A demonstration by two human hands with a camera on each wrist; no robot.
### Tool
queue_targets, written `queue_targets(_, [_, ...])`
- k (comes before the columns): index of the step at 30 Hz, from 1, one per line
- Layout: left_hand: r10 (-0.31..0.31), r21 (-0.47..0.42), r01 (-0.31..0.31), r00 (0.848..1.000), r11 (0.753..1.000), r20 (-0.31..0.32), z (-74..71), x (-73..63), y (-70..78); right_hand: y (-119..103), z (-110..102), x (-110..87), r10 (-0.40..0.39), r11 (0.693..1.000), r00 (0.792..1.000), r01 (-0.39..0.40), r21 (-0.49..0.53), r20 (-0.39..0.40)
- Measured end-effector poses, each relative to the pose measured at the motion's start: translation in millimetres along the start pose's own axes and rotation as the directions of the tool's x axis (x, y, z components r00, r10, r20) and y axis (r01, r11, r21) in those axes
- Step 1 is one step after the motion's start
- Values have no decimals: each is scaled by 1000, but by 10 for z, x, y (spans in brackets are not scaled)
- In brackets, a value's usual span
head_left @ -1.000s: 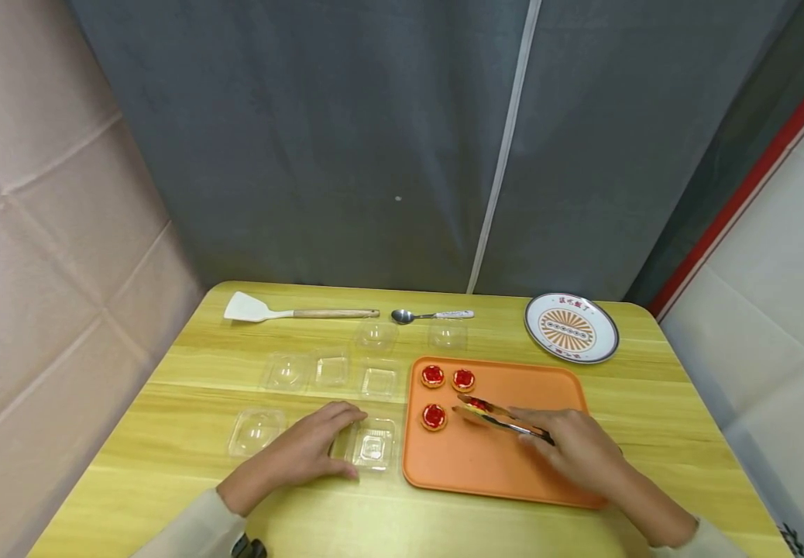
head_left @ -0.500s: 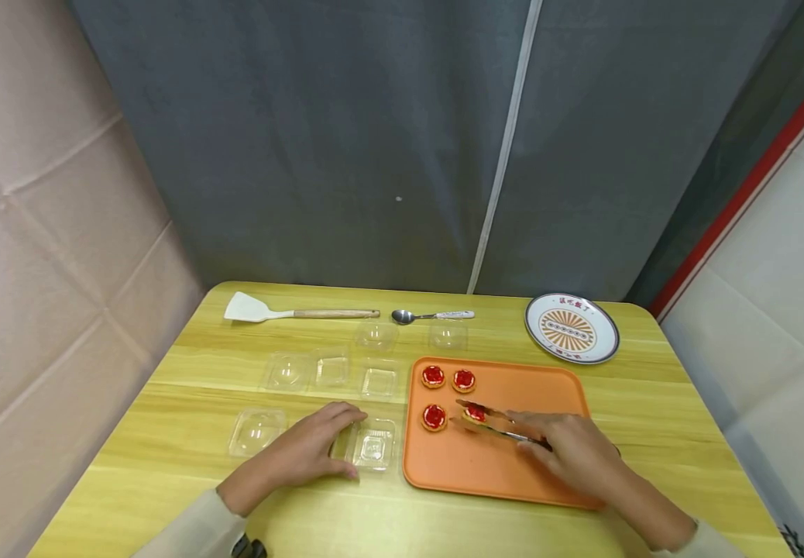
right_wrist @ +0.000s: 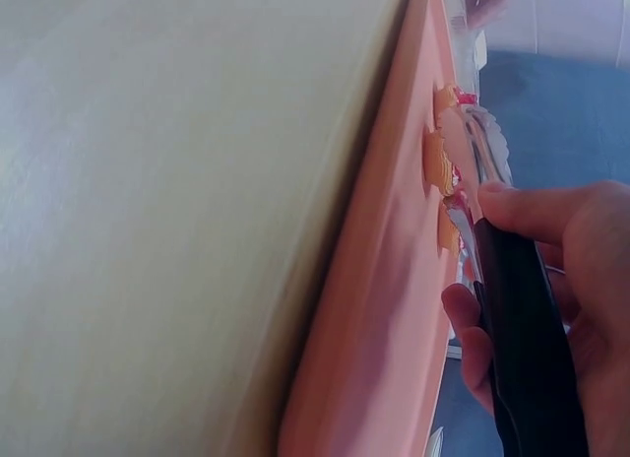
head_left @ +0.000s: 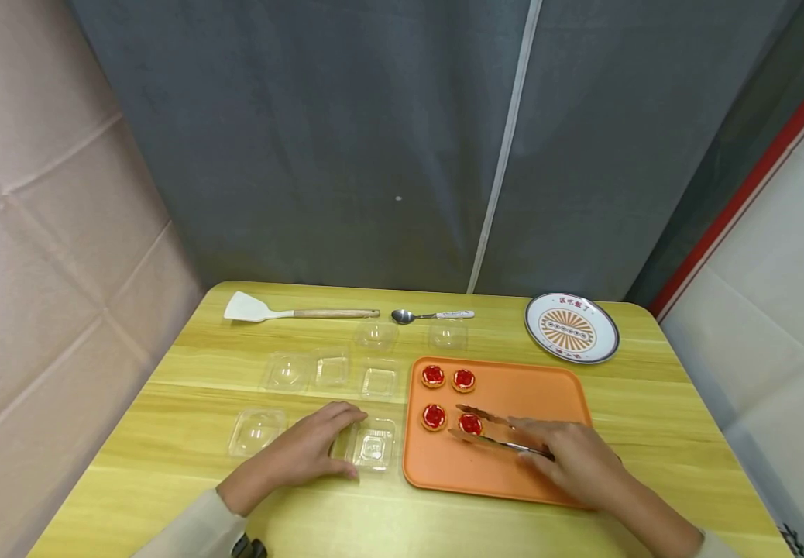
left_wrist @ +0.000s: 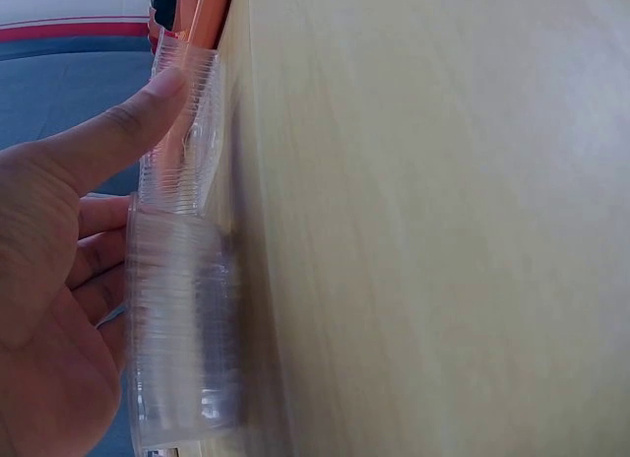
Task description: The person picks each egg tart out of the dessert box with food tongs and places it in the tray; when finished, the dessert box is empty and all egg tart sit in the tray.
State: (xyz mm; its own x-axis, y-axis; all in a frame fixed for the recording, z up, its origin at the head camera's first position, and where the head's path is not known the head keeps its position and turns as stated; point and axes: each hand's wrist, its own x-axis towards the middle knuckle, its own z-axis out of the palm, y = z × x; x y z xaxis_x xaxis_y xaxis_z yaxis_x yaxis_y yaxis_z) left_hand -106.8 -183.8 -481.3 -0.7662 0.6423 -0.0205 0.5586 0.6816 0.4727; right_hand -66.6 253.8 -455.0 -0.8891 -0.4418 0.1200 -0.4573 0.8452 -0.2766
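Note:
In the head view my right hand [head_left: 572, 457] grips a pair of tongs [head_left: 506, 443] with black handles, seen closely in the right wrist view [right_wrist: 522, 329]. The tongs' arms are spread on either side of a small red-topped tart [head_left: 470, 424] lying on the orange tray [head_left: 499, 473]. Three similar tarts, among them a front-left tart [head_left: 434, 417], sit at the tray's left end. My left hand [head_left: 307, 446] is at a clear plastic container [head_left: 372, 446] left of the tray, its thumb and fingers apart at the container's left side.
More clear plastic pieces, such as a domed lid [head_left: 257, 432] and a square base [head_left: 379, 380], lie left of and behind the tray. A white spatula [head_left: 249, 308] and a spoon [head_left: 433, 315] lie at the back. A patterned plate [head_left: 600, 333] stands back right.
The tongs have come down slightly toward me, and their arms have spread. The tart between them now lies flat on the tray, apart from the tongs' grip. My left hand has stayed put.

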Motion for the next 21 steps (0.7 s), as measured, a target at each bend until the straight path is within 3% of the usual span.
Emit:
queue_targets(12, [-5, -12, 6, 1000, 1000, 5, -4, -5, 4, 37, -118, -137, 105, 987, 994, -106, 117, 9])
queue_targets(21, [-5, -15, 5, 1000, 1000, 7, -16, 4, 13, 205, -179, -332, 250, 946, 968, -239, 217, -23])
